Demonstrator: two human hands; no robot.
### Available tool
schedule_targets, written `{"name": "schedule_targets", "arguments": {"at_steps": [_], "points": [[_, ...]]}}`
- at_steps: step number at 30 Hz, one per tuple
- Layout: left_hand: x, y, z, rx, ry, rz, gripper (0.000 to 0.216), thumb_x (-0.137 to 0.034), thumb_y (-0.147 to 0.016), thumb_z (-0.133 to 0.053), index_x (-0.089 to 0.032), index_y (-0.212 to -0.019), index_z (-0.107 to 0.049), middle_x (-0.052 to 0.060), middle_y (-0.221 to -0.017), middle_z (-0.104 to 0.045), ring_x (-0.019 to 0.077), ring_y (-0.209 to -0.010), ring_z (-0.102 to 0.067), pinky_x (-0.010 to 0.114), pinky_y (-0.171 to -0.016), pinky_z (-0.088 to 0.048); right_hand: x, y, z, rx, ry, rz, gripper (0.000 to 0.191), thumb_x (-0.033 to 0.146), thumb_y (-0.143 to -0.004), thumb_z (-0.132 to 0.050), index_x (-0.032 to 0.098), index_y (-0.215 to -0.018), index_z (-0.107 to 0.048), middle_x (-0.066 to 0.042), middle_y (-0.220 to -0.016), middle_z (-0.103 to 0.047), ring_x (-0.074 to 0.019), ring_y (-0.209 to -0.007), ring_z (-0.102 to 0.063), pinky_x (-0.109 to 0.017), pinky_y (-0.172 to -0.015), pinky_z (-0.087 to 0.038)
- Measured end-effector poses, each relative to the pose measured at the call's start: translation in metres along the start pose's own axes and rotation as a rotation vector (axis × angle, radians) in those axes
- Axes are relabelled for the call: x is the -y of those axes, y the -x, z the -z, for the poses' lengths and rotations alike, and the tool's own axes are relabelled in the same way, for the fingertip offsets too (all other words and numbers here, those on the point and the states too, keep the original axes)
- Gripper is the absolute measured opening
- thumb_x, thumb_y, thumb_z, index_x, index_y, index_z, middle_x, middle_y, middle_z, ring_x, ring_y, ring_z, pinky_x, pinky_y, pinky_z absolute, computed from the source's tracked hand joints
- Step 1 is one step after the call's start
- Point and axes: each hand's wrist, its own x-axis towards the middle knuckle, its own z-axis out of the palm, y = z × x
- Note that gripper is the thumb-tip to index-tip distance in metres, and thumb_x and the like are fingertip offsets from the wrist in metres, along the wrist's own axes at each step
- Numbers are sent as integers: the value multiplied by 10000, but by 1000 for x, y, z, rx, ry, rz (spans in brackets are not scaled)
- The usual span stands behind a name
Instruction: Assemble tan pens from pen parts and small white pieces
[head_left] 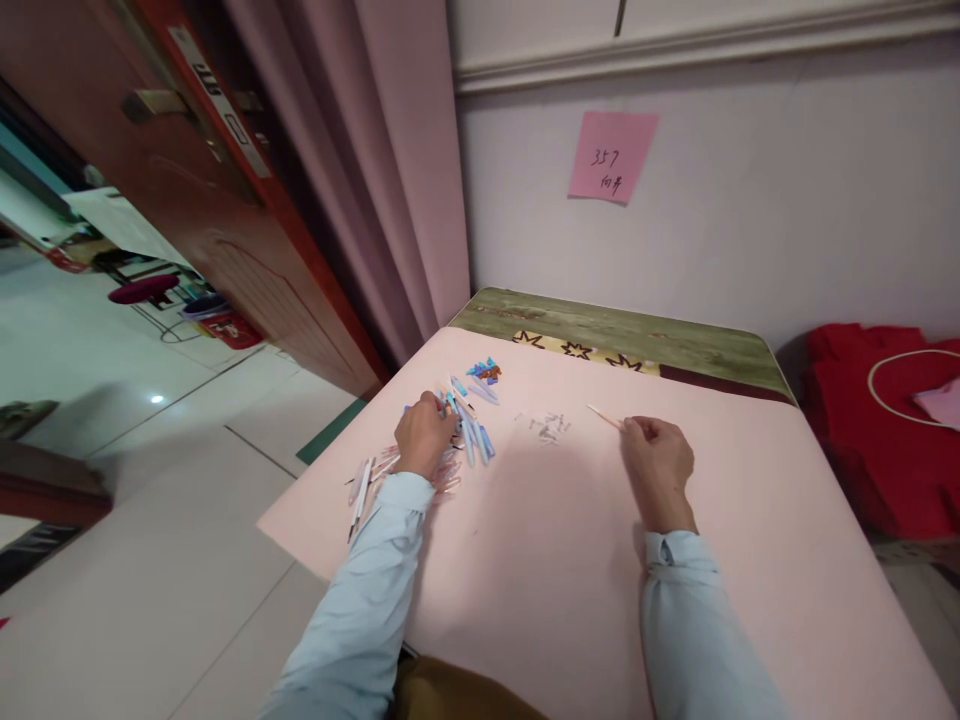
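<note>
- A broad counter covered in smooth, pale pink sheeting carries every loose piece; its left edge runs close to the scattered parts, so a knock there could send something to the floor.
- The left hand, in a light blue sleeve, is bent over the heap; its fingers are curled, and I cannot tell how far they are open or whether they have hold of anything.
- The right hand, well apart from the heap, has thumb and fingers pinched together on one end of a thin, pale rod with an orange-tinted shaft.
- That rod points left above the counter; held only at one end, it could tilt or slip if the pinch loosened.
- Slender blue-and-white plastic barrels lie crossed beside the left hand; pulling one might drag its neighbours.
- Narrow white dark-tipped sticks lie near the left sleeve, which could sweep them aside.
- Small blue and brown pieces sit behind the barrels.
- Tiny clear-grey bits lie between the hands, likely easy to scatter with a careless brush.
</note>
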Motion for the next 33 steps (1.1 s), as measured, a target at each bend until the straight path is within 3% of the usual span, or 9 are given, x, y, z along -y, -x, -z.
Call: {"name": "schedule_targets", "arguments": {"at_steps": [9, 12, 15, 17, 19, 22, 24, 29, 33], "points": [[-3, -6, -1, 73, -46, 47, 201, -347, -756, -618, -219, -910, -598, 165, -933, -710, 369, -937, -649, 378, -670, -408, 2, 0, 1, -7, -9, 14, 366, 481, -779, -556, 200, -866, -774, -110, -949, -724, -262, -807, -602, -361, -724, -409], [-6, -5, 7, 22, 6, 46, 243, -331, -761, -621, -214, -974, -606, 147, -914, -713, 353, -915, -648, 370, -673, -404, 2, 0, 0, -8, -8, 27, 378, 478, -785, -553, 188, -877, -777, -116, -949, -724, -257, -800, -600, -356, -722, -407], [-21, -1, 9, -105, 237, -81, 329, -314, -753, -647, -213, -1063, -611, 73, -833, -709, 276, -811, -646, 337, -683, -406, 3, 0, -1, -15, -1, 39, 373, 466, -796, -547, 187, -884, -778, -113, -947, -725, -247, -787, -599, -354, -733, -403], [-39, 3, 1, -114, 520, -183, 320, -317, -743, -660, -203, -1041, -638, 27, -752, -676, 205, -677, -612, 303, -648, -408, 4, 0, -3, -23, 18, 41, 364, 460, -798, -547, 188, -876, -776, -111, -942, -727, -246, -785, -593, -357, -743, -400], [-62, 7, -17, -4, 872, -224, 278, -340, -725, -672, -183, -954, -667, -1, -675, -621, 147, -555, -543, 268, -567, -395, 5, 1, -3, -32, 29, 50, 353, 452, -804, -543, 192, -872, -771, -106, -948, -726, -245, -794, -590, -355, -752, -397], [-92, 13, -49, 204, 1300, -141, 238, -334, -686, -697, -158, -836, -640, -30, -580, -560, 103, -469, -478, 231, -479, -362, 6, 2, -4, -38, 35, 72, 330, 432, -818, -538, 197, -875, -763, -93, -942, -724, -238, -803, -588, -348, -754, -389], [-104, 17, -66, 229, 1473, -81, 228, -318, -685, -705, -158, -817, -611, -45, -557, -543, 88, -462, -472, 215, -471, -366, 7, 2, -4, -50, 52, 84, 309, 414, -823, -543, 198, -872, -758, -90, -936, -720, -240, -815, -586, -349, -754, -382], [-103, 24, -84, 154, 1597, -36, 267, -326, -722, -724, -171, -858, -554, -30, -651, -608, 87, -521, -537, 214, -507, -433, 9, 3, -8, -85, 101, 180, 273, 383, -844, -557, 197, -897, -748, -88, -954, -712, -252, -876, -582, -367, -821, -363], [-98, 24, -83, 210, 1606, -47, 298, -373, -775, -700, -172, -924, -539, -15, -698, -633, 93, -520, -547, 223, -488, -443, 10, 3, -13, -48, 167, 297, 263, 369, -833, -604, 187, -946, -756, -97, -999, -709, -257, -929, -585, -370, -876, -344]]}}
